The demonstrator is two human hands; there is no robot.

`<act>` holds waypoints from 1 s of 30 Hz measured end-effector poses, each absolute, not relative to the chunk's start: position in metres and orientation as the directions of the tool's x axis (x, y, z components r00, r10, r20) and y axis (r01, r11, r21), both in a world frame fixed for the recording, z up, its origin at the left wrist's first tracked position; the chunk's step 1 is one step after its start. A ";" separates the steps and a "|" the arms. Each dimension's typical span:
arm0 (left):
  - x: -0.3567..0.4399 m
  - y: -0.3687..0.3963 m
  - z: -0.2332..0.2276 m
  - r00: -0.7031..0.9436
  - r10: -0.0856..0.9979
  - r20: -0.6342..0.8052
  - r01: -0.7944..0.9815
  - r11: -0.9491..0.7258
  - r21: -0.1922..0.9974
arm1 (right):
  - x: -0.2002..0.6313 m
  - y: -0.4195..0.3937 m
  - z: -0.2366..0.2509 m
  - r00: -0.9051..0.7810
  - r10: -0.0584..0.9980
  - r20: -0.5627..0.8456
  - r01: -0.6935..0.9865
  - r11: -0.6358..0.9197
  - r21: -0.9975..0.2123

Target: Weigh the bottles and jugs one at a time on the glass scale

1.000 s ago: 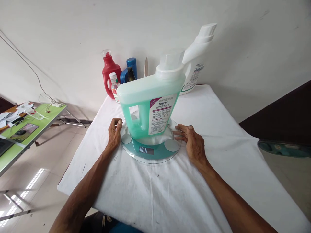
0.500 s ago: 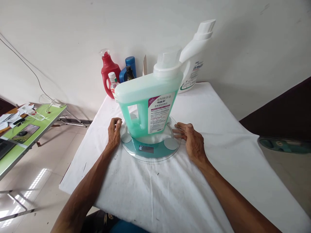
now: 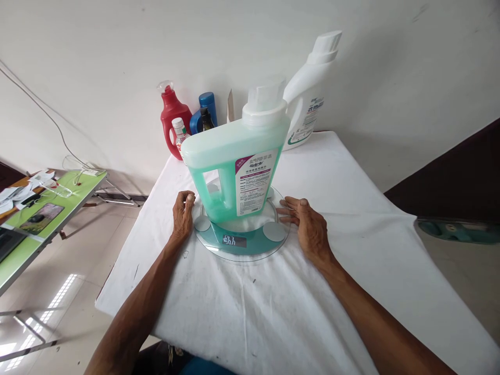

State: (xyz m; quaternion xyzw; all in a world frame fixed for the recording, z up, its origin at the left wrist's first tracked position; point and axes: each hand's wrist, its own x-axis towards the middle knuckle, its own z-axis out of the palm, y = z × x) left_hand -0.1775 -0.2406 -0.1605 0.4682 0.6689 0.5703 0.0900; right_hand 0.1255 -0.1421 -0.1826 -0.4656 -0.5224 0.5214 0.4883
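Little is changing since the earlier frames: only the head camera is drifting. Head view: green detergent jug (image 3: 234, 166) is standing upright on the round glass scale (image 3: 242, 245), whose display is lighting. Left hand (image 3: 183, 216), fingers curled, and right hand (image 3: 308, 226), fingers flat, are touching its rim on the white cloth (image 3: 273, 302). Jug likely heavy, slippery; handle cut-out is offering the best hold.
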 end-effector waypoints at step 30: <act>-0.175 -0.239 -0.157 -0.548 0.726 0.415 0.531 -0.081 0.844 | 0.126 -0.143 -0.180 -0.086 0.996 0.034 -0.015 0.033 -0.999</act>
